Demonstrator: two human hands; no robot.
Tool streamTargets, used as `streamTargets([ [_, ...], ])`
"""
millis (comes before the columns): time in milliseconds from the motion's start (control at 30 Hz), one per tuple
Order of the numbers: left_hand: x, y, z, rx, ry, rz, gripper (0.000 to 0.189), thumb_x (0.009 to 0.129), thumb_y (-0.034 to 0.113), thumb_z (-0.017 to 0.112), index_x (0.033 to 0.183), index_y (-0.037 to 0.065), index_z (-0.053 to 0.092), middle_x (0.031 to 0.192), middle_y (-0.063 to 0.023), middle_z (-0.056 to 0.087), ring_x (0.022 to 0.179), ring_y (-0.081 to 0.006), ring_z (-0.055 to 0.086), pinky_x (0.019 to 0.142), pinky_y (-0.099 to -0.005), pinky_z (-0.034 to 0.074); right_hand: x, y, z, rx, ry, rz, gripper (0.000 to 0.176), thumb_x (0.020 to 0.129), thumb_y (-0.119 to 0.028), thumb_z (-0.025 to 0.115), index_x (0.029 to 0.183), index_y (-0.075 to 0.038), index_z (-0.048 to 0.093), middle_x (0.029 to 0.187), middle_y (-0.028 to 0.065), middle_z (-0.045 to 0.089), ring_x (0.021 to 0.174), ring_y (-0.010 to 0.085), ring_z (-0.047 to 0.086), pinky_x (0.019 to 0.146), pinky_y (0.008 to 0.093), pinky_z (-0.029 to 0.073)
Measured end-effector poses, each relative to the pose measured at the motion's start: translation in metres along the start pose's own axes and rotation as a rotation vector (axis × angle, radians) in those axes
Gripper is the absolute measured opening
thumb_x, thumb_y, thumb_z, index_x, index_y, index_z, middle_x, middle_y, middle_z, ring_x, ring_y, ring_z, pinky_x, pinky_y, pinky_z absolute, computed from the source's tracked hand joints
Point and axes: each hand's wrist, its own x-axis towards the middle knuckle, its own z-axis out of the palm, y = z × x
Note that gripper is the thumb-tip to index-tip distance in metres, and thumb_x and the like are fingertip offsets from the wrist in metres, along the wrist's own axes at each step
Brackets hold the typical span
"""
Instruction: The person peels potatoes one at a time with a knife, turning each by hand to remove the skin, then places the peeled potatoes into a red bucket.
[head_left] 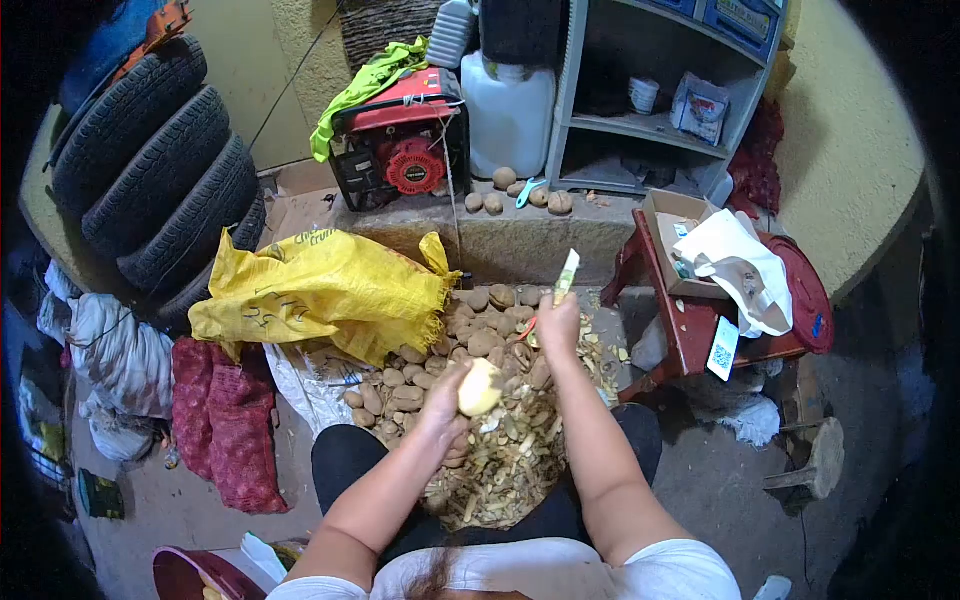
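My left hand (444,402) is closed round a pale peeled potato (480,388), its smooth yellow face turned up. Raised to the right of it, my right hand (558,325) grips what looks like a small knife (567,274), flat, whitish and greenish, its slanted end pointing up and away from me. The potato and the tool are apart. Between my knees lies a heap of potato peels (505,475). Unpeeled brown potatoes (405,395) are piled beyond and to the left of it. A small red object (527,328) shows near my right hand, partly hidden.
A yellow sack (330,295) lies left of the pile; red mesh bags (235,430) stand farther left. Behind are tyres (150,150), a generator (410,150) and a ledge with a blue peeler (528,192). A red stool (685,335) on the right bears a box and a phone (722,348).
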Motion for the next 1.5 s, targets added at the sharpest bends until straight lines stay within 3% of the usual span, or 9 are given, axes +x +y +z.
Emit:
streamTargets([
  [100, 0.014, 0.012, -0.017, -0.153, 0.035, 0.001, 0.024, 0.085, 0.024, 0.046, 0.098, 0.004, 0.05, 0.09, -0.0099, 0.057, 0.079, -0.0223, 0.058, 0.072, -0.037, 0.049, 0.013, 0.009, 0.001, 0.187, -0.04, 0.084, 0.031, 0.079, -0.028, 0.053, 0.08, 0.003, 0.05, 0.069, 0.0204, 0.057, 0.068, 0.0345, 0.057, 0.062, 0.0405, 0.042],
  [200, 0.021, 0.018, -0.025, -0.279, -0.048, -0.042, 0.023, 0.085, 0.025, 0.046, 0.097, 0.005, 0.05, 0.09, -0.0091, 0.058, 0.08, -0.0222, 0.058, 0.073, -0.0375, 0.049, 0.0, -0.011, -0.012, 0.322, -0.188, -0.089, 0.028, 0.078, -0.025, 0.055, 0.079, 0.002, 0.051, 0.069, 0.0188, 0.057, 0.066, 0.033, 0.056, 0.061, 0.0383, 0.042],
  [400, 0.025, 0.007, -0.023, -0.227, -0.009, 0.003, 0.024, 0.086, 0.025, 0.044, 0.098, 0.005, 0.051, 0.093, -0.0099, 0.058, 0.086, -0.0227, 0.056, 0.077, -0.0397, 0.045, -0.033, -0.042, -0.017, 0.239, -0.168, -0.116, 0.028, 0.079, -0.025, 0.053, 0.081, 0.003, 0.05, 0.069, 0.0205, 0.056, 0.067, 0.0341, 0.056, 0.063, 0.0392, 0.042],
  [600, 0.026, 0.0, -0.015, -0.229, 0.033, -0.037, 0.024, 0.086, 0.026, 0.044, 0.095, 0.005, 0.052, 0.089, -0.0094, 0.058, 0.081, -0.0224, 0.056, 0.075, -0.038, 0.046, -0.041, -0.053, -0.022, 0.308, -0.142, -0.194, 0.026, 0.079, -0.023, 0.052, 0.08, 0.003, 0.048, 0.067, 0.0207, 0.055, 0.064, 0.0351, 0.055, 0.06, 0.0413, 0.041],
  [833, 0.022, -0.005, -0.005, -0.163, 0.012, -0.107, 0.023, 0.087, 0.025, 0.043, 0.094, 0.004, 0.05, 0.082, -0.0099, 0.058, 0.068, -0.0211, 0.057, 0.06, -0.0369, 0.049, -0.052, -0.052, -0.017, 0.29, -0.189, -0.198, 0.026, 0.08, -0.023, 0.051, 0.081, 0.002, 0.046, 0.067, 0.021, 0.055, 0.065, 0.0362, 0.055, 0.058, 0.0426, 0.042],
  [1100, 0.0, 0.0, -0.001, -0.056, -0.005, -0.202, 0.024, 0.084, 0.024, 0.048, 0.096, 0.003, 0.052, 0.085, -0.0109, 0.059, 0.071, -0.0218, 0.059, 0.06, -0.0353, 0.051, -0.005, -0.004, 0.002, 0.19, 0.098, -0.03, 0.03, 0.081, -0.028, 0.05, 0.078, 0.002, 0.046, 0.066, 0.0205, 0.054, 0.062, 0.0369, 0.054, 0.056, 0.0433, 0.04],
  [1233, 0.017, 0.003, -0.018, -0.098, 0.069, -0.14, 0.023, 0.084, 0.023, 0.048, 0.095, 0.003, 0.053, 0.089, -0.0113, 0.059, 0.078, -0.0231, 0.058, 0.07, -0.0371, 0.049, -0.003, -0.012, -0.008, 0.254, 0.094, -0.035, 0.03, 0.081, -0.028, 0.05, 0.077, 0.002, 0.047, 0.064, 0.0181, 0.054, 0.058, 0.0327, 0.053, 0.053, 0.0402, 0.04],
  [1333, 0.02, 0.0, -0.016, -0.091, 0.072, -0.087, 0.023, 0.084, 0.024, 0.047, 0.095, 0.004, 0.052, 0.088, -0.0098, 0.059, 0.076, -0.0223, 0.057, 0.07, -0.0375, 0.048, -0.025, -0.039, -0.019, 0.336, -0.079, -0.057, 0.029, 0.082, -0.028, 0.049, 0.077, 0.0, 0.048, 0.063, 0.0151, 0.054, 0.056, 0.0257, 0.054, 0.053, 0.0371, 0.041],
  [1500, 0.028, -0.014, -0.018, -0.092, 0.063, -0.027, 0.021, 0.086, 0.022, 0.044, 0.095, 0.004, 0.05, 0.08, -0.0077, 0.056, 0.067, -0.0188, 0.055, 0.061, -0.0339, 0.048, -0.053, -0.045, -0.009, 0.217, -0.135, -0.228, 0.027, 0.08, -0.027, 0.05, 0.081, 0.0, 0.047, 0.064, 0.0182, 0.055, 0.058, 0.0347, 0.055, 0.055, 0.0423, 0.043],
])
